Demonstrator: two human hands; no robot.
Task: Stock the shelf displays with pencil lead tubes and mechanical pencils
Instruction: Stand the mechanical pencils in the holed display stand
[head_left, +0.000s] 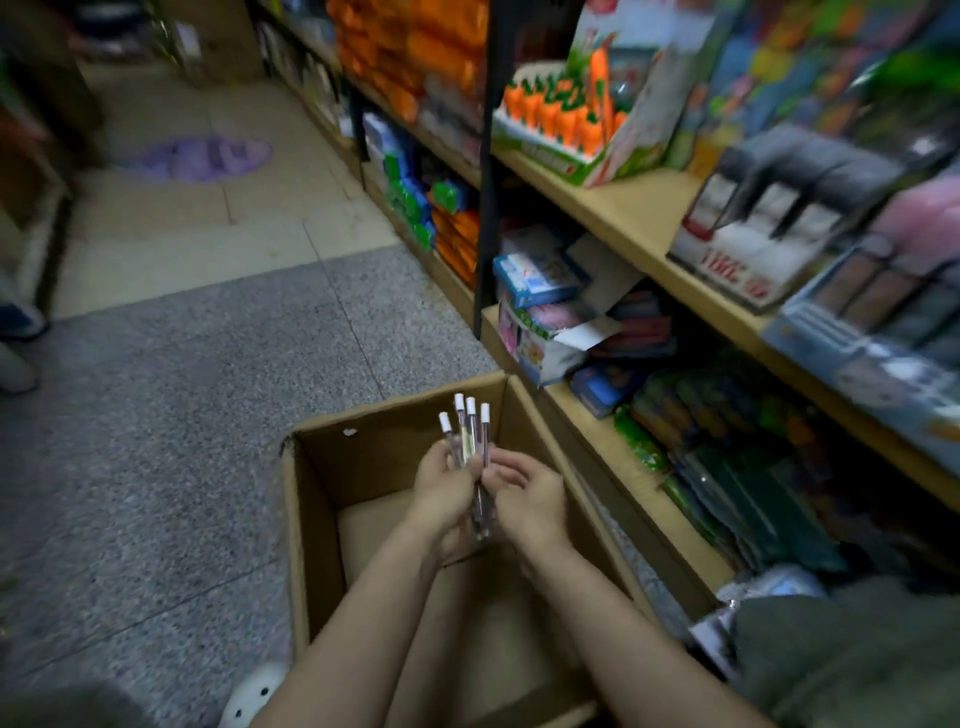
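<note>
Four mechanical pencils (470, 441) bunched upright, left hand (441, 491) fingers wrapped around, right hand (530, 499) fingers pinching beside

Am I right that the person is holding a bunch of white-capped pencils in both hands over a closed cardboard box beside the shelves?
Not quite: the cardboard box is open, as the head view shows. Otherwise yes: the left hand and right hand hold the white-capped pencils over it, beside the shelves.
</note>
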